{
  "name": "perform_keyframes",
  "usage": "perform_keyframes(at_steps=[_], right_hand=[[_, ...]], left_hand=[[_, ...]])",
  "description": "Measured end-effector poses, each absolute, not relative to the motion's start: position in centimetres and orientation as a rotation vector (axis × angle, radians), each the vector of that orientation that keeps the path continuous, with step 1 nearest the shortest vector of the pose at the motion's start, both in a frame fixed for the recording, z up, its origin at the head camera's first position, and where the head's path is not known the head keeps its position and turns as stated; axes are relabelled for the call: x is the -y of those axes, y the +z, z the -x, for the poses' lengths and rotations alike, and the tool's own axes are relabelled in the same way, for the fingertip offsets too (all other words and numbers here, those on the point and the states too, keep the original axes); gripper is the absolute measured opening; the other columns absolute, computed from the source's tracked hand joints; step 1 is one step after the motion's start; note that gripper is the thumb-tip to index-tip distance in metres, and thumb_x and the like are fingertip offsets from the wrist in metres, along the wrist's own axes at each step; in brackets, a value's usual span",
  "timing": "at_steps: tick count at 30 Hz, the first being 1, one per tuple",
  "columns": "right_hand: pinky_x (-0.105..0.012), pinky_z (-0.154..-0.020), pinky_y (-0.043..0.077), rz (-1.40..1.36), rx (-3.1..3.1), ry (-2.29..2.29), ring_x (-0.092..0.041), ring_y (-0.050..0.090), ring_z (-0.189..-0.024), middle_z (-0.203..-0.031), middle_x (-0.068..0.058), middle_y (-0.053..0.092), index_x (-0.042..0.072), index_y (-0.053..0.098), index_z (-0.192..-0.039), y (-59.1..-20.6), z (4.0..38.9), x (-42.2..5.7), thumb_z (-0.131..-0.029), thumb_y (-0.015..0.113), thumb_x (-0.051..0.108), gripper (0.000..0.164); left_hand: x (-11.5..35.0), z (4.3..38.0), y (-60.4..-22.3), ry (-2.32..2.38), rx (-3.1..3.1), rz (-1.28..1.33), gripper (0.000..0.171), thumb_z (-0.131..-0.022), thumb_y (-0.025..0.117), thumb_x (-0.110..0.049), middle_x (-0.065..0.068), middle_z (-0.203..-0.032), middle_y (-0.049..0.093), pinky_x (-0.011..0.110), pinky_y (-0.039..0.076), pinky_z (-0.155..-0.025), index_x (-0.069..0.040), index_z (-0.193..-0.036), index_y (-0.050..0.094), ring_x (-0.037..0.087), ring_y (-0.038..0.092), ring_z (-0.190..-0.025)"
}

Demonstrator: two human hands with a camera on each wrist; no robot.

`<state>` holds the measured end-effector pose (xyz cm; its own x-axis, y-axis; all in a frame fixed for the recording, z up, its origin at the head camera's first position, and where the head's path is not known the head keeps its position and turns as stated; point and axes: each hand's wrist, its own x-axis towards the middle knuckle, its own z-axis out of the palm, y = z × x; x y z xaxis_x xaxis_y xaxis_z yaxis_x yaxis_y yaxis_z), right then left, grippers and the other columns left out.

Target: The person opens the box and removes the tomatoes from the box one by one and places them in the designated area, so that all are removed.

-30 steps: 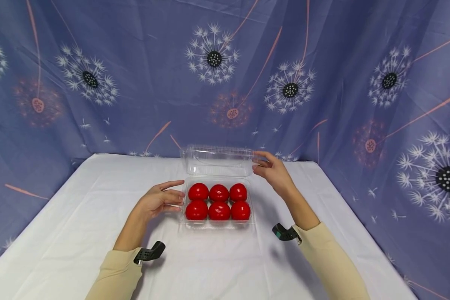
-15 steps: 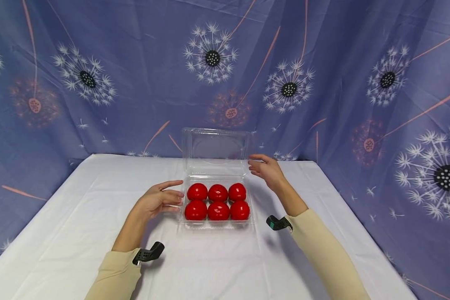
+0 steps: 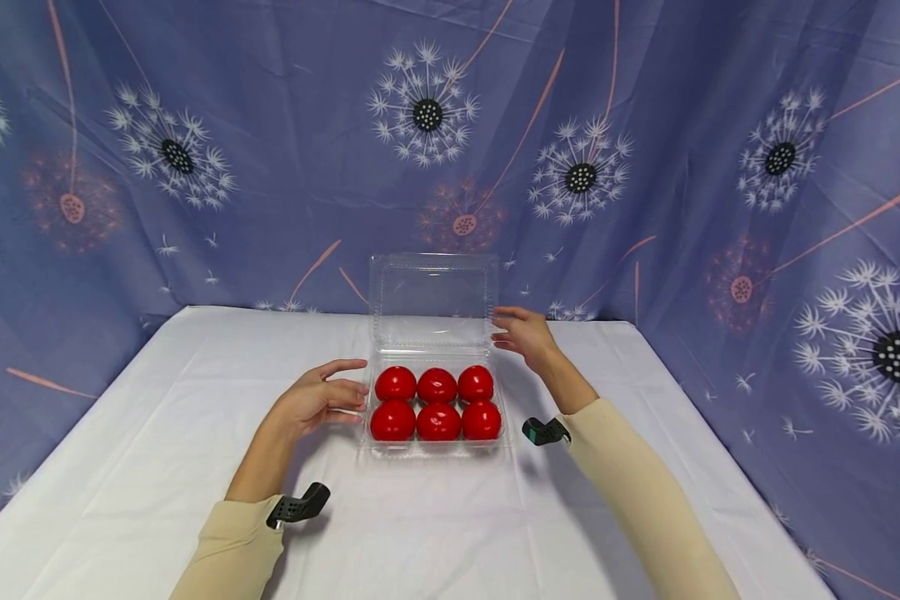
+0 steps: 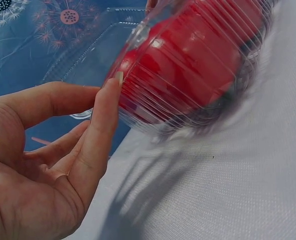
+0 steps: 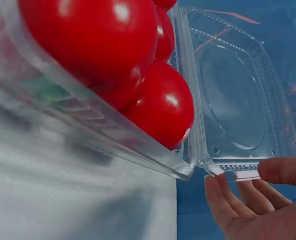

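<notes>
A clear plastic clamshell box (image 3: 438, 448) stands on the table with several shiny red tomatoes (image 3: 438, 422) in its base, in two rows. Its hinged lid (image 3: 435, 292) is raised at the back, about upright. My left hand (image 3: 317, 402) is at the left side of the base, its fingers fairly straight and their tips touching the rim. At the lid's right edge, my right hand (image 3: 527, 337) holds the lid lightly, thumb on one side and fingertips (image 5: 220, 192) on the other. In the right wrist view the tomatoes (image 5: 160, 107) sit close to the camera.
A white cloth (image 3: 217, 383) covers the table. Blue-purple curtains (image 3: 292, 150) with dandelion prints hang behind and at both sides. Each wrist carries a black camera mount, such as the left mount (image 3: 300, 505) above a beige sleeve (image 3: 228, 546).
The lid has swung from a low slant up to about upright. My right hand has moved a little left with its edge. My left hand and the base have stayed in place.
</notes>
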<state>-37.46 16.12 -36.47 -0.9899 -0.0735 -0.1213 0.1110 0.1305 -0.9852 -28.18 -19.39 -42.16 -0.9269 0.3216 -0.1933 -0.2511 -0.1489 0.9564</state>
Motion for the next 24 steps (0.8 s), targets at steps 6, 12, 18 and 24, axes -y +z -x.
perform_keyframes(at_steps=[6, 12, 18, 24], right_hand=[[-0.048, -0.11, 0.05, -0.063, -2.23, -1.966, -0.038, 0.063, -0.118, -0.153, -0.024, 0.046, 0.0, 0.047, -0.15, -37.0, 37.9, -16.1, -0.104, 0.053, 0.01, 0.048], [-0.047, -0.108, 0.051, -0.121, -2.204, -1.957, -0.039, 0.065, -0.117, -0.151, -0.024, 0.049, 0.001, 0.051, -0.147, -37.5, 38.0, -16.1, -0.102, 0.055, 0.008, 0.046], [-0.041, -0.103, 0.055, -0.136, -2.185, -1.939, -0.037, 0.065, -0.119, -0.15, -0.022, 0.05, -0.001, 0.048, -0.149, -38.5, 38.2, -16.2, -0.101, 0.054, 0.006, 0.048], [-0.028, -0.084, 0.063, -0.189, -2.161, -1.941, -0.029, 0.07, -0.109, -0.15, -0.022, 0.051, -0.004, 0.052, -0.145, -39.4, 38.4, -16.4, -0.101, 0.056, 0.005, 0.045]], left_hand=[[19.4, 28.2, -42.2, 2.133, -1.753, -0.088, 0.075, -0.09, 0.063, 0.009, 0.005, -0.097, 0.072, 0.036, 0.065, -0.07, 0.001, -0.156, 0.028, 0.016, 0.073, -0.076], [19.5, 28.2, -42.1, 2.114, -1.768, -0.099, 0.076, -0.089, 0.062, 0.008, 0.005, -0.094, 0.071, 0.038, 0.065, -0.072, 0.0, -0.157, 0.028, 0.016, 0.073, -0.075], [19.5, 28.1, -42.1, 2.106, -1.778, -0.104, 0.077, -0.089, 0.063, 0.008, 0.005, -0.093, 0.071, 0.038, 0.065, -0.071, 0.0, -0.157, 0.028, 0.016, 0.072, -0.075], [19.4, 28.1, -42.1, 2.089, -1.778, -0.109, 0.077, -0.089, 0.064, 0.007, 0.003, -0.093, 0.071, 0.037, 0.065, -0.071, 0.0, -0.157, 0.027, 0.016, 0.072, -0.076]])
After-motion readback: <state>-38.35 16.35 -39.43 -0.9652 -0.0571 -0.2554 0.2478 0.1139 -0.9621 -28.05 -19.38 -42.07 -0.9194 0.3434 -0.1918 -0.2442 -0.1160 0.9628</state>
